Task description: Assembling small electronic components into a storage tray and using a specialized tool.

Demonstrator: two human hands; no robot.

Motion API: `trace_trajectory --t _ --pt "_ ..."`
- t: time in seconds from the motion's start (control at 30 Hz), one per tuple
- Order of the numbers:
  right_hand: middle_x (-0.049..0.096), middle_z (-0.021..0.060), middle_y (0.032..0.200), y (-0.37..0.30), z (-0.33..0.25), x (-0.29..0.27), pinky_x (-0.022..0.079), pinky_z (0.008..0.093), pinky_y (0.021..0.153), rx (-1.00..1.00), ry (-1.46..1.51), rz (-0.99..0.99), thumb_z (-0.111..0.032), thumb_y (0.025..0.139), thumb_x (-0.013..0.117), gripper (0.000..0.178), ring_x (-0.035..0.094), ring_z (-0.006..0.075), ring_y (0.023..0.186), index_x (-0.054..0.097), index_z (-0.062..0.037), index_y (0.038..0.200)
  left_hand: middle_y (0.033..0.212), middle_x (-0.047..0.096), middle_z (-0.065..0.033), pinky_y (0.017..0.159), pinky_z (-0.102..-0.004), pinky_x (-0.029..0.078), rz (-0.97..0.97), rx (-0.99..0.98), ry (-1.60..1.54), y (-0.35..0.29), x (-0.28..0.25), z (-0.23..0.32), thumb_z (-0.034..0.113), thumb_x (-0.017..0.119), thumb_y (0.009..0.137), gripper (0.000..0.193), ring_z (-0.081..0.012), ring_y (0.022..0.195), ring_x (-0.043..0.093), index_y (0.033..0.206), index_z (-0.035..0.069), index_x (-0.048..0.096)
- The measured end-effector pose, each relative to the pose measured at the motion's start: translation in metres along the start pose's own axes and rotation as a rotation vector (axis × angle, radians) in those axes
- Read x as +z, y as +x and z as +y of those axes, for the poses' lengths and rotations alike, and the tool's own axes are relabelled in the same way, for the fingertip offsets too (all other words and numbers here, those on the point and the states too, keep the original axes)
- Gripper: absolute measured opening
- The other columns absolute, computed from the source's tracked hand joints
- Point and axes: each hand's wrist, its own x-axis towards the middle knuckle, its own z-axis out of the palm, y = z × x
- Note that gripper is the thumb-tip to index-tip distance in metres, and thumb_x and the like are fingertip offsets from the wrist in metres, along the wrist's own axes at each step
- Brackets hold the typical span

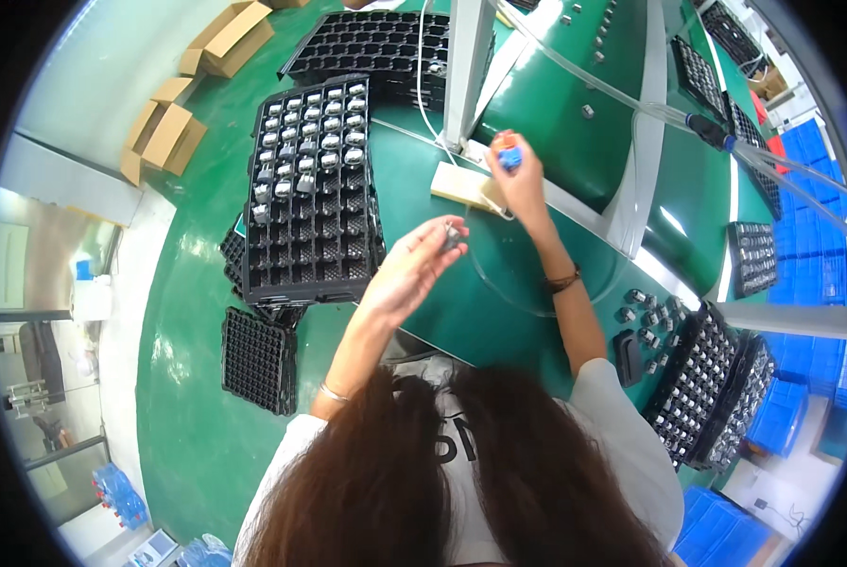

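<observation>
My left hand (410,267) is closed over the green bench, pinching a small silver metal part (453,236) at its fingertips. My right hand (523,187) is raised farther forward and to the right, its fingers wrapped round a small blue-and-orange tool (509,157); its exact kind cannot be made out. Beside that hand lies a cream-coloured block (458,184) with a thin cord near it. Left of my left hand stands a black compartment tray (310,287), with silver parts (332,126) in its far rows and bare cells at the near end.
More black trays (371,42) are stacked behind. A white upright post (466,76) rises beyond my hands, and a clear hose (594,71) hangs to the right. Loose metal parts (648,335) and filled trays (693,378) lie at right. A green conveyor belt (546,104) runs beyond.
</observation>
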Motion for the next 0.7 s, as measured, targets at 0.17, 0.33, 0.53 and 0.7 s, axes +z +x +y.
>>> trace_trajectory --t 0.17,0.33,0.53,0.7 --pt "0.058 0.0150 0.082 0.066 0.062 -0.073 0.047 0.0388 0.068 -0.059 -0.321 0.334 -0.029 0.080 0.067 0.029 0.059 0.0316 0.077 0.060 -0.0087 0.098 0.106 0.058 -0.0049 0.091 -0.0216 0.047 -0.061 -0.043 -0.076 0.005 0.000 -0.012 0.015 0.049 0.095 0.040 -0.0118 0.098 0.057 0.131 -0.001 0.043" --pt "0.062 0.0173 0.085 0.087 0.100 -0.093 0.047 0.0434 0.071 0.016 -0.361 0.391 -0.034 0.080 0.065 0.035 0.060 0.0351 0.083 0.060 -0.0099 0.105 0.106 0.058 -0.0053 0.093 -0.0227 0.046 -0.040 -0.032 -0.066 0.015 -0.001 -0.017 0.013 0.049 0.095 0.041 -0.0122 0.098 0.056 0.132 -0.002 0.042" --pt "0.062 0.0192 0.085 0.087 0.094 -0.095 0.046 0.0431 0.073 0.130 -0.531 0.338 -0.034 0.080 0.066 0.036 0.058 0.0365 0.080 0.059 -0.0082 0.104 0.109 0.058 -0.0073 0.094 -0.0263 0.046 0.052 -0.005 -0.038 0.026 0.002 -0.027 0.013 0.053 0.093 0.041 -0.0129 0.100 0.057 0.130 -0.002 0.043" --pt "0.061 0.0107 0.086 0.062 0.062 -0.092 0.045 0.0348 0.073 -0.114 -0.420 0.559 -0.028 0.083 0.065 0.031 0.058 0.0257 0.074 0.059 -0.0037 0.102 0.109 0.059 -0.0045 0.087 -0.0231 0.046 0.120 -0.002 0.007 0.044 0.003 -0.035 0.012 0.057 0.091 0.035 -0.0104 0.099 0.056 0.123 -0.001 0.051"
